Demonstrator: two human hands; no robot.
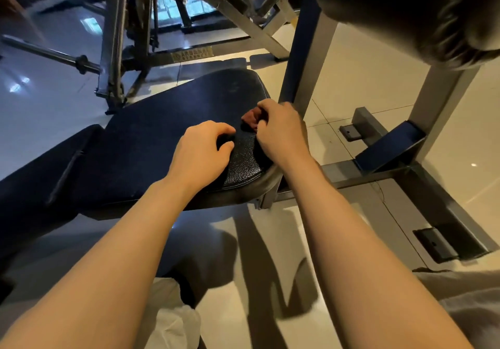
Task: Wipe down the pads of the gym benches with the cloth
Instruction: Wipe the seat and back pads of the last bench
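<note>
A black textured seat pad (162,124) of a gym bench fills the middle of the view, with a second dark pad (35,183) joined to it at the left. A small reddish-brown cloth (250,120) lies bunched on the seat pad near its right edge. My right hand (281,129) grips the cloth with curled fingers, most of the cloth hidden under them. My left hand (201,151) rests on the pad just left of the cloth, fingers curled, holding nothing that I can see.
A grey steel frame (308,59) rises right beside the seat, with base bars and foot plates (435,243) on the tiled floor at right. Another dark pad (422,5) hangs overhead at top right. A barbell (54,56) and machine frames stand behind. White fabric (173,319) lies below.
</note>
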